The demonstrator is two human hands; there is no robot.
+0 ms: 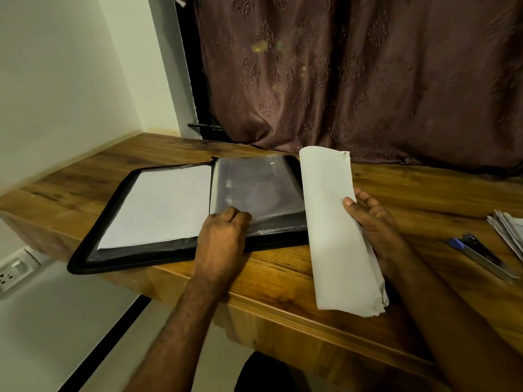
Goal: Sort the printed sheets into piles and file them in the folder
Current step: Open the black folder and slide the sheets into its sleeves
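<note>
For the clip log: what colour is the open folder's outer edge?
Black; the folder border shows best in the head view, around clear sleeves on the wooden desk.

The folder is black-rimmed, its clear sleeves greyish over a white sheet. The bundle of sheets is plain white. The desk is warm brown wood grain — the curtain mauve-brown with embossed motifs. The stapler is blue, black and silver.
</note>
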